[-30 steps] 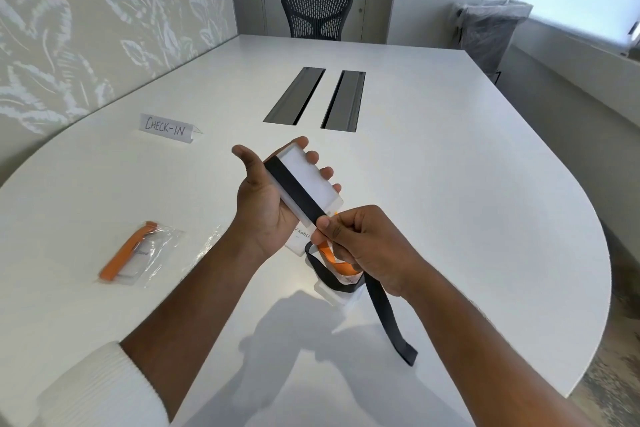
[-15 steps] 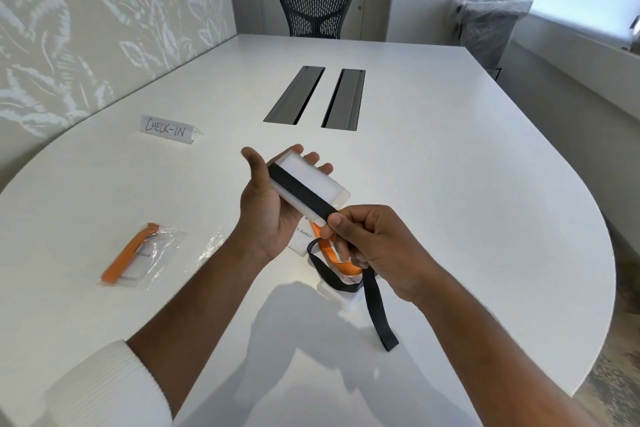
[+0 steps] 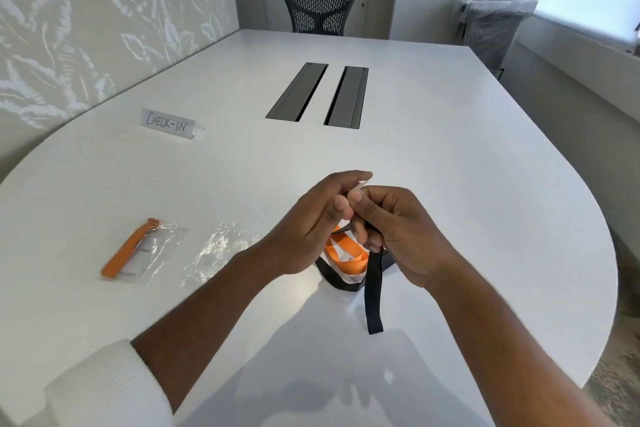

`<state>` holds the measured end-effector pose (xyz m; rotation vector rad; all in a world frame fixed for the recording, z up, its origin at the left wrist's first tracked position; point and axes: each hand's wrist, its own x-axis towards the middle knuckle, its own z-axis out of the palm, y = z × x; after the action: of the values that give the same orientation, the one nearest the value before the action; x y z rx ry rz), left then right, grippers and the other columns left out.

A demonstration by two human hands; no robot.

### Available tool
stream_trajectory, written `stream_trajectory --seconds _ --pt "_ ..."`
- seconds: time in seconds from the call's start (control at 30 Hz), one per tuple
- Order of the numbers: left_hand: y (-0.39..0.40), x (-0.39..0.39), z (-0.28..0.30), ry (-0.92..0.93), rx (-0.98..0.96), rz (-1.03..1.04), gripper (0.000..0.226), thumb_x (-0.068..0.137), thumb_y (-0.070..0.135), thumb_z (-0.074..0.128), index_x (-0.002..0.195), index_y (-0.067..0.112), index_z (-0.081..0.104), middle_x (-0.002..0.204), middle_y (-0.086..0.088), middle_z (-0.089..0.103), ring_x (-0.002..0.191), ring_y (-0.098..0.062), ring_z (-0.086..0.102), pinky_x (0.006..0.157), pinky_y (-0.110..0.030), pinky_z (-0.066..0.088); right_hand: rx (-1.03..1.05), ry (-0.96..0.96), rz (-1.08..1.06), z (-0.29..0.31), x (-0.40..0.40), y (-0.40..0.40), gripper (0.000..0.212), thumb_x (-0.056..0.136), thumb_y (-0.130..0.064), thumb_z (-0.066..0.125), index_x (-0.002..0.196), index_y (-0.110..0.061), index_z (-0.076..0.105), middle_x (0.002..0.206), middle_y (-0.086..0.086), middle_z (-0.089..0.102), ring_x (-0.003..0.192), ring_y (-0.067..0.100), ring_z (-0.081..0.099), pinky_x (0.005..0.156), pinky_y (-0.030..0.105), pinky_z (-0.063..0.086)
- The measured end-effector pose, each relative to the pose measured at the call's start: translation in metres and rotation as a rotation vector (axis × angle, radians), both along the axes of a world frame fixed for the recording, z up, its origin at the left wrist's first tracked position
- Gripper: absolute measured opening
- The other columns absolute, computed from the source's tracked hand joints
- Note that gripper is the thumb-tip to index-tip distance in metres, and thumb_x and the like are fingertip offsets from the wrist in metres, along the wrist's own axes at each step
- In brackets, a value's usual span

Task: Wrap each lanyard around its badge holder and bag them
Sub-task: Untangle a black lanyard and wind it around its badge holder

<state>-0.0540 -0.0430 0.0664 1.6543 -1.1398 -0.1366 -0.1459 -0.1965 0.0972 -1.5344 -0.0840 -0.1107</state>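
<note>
My left hand (image 3: 311,222) grips a clear badge holder (image 3: 363,184), turned edge-on so only a sliver shows above my fingers. My right hand (image 3: 398,232) pinches the black lanyard (image 3: 374,291) against it; the loose end hangs down to the table. Under my hands lie an orange lanyard (image 3: 346,253) on another badge holder and a black loop. An empty clear bag (image 3: 221,250) lies left of my left wrist. Further left lies a filled bag (image 3: 138,250) with an orange-wrapped holder inside.
A folded "CHECK-IN" paper sign (image 3: 169,123) stands at the left rear of the white table (image 3: 485,184). Two dark cable slots (image 3: 318,94) sit mid-table. A black mesh chair (image 3: 318,4) stands at the far end; a covered bin (image 3: 491,25) at right.
My left hand has rolled over, turning the badge holder from face-up to edge-on. My right hand has risen to meet it, and the lanyard's hanging tail has grown shorter.
</note>
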Motion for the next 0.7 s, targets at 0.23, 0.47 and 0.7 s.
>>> stream_trajectory --seconds 0.23,0.47,0.7 --pt "-0.013 -0.004 0.019 0.536 -0.405 0.093 0.079 0.091 0.072 0.034 0.134 0.008 0.054 0.114 -0.019 0.066 0.108 -0.031 0.065 0.103 -0.057 0.050 0.067 0.041 0.001 -0.004 0.007 0.013 0.036 0.110 -0.025 0.046 0.087 -0.012 0.071 0.055 0.003 0.051 0.045 0.013 0.034 0.047 0.023 0.031" --pt "-0.007 0.012 0.027 1.025 -0.694 0.105 0.067 0.104 0.062 0.017 0.135 0.014 0.054 0.114 -0.011 0.068 0.106 -0.030 0.064 0.104 -0.050 0.049 -0.070 0.184 -0.047 -0.019 0.007 0.025 0.040 0.109 -0.032 0.050 0.081 -0.012 0.070 0.053 -0.005 0.030 0.048 0.011 0.021 0.044 0.022 0.020" --pt "-0.006 0.010 0.026 1.101 -0.748 0.099 0.066 0.104 0.062 0.018 0.137 0.015 0.051 0.116 -0.012 0.066 0.106 -0.031 0.062 0.103 -0.050 0.049 -0.213 0.250 -0.106 -0.013 0.006 0.025 0.047 0.107 -0.038 0.053 0.086 -0.004 0.078 0.058 0.009 0.036 0.049 0.017 0.024 0.048 0.027 0.019"
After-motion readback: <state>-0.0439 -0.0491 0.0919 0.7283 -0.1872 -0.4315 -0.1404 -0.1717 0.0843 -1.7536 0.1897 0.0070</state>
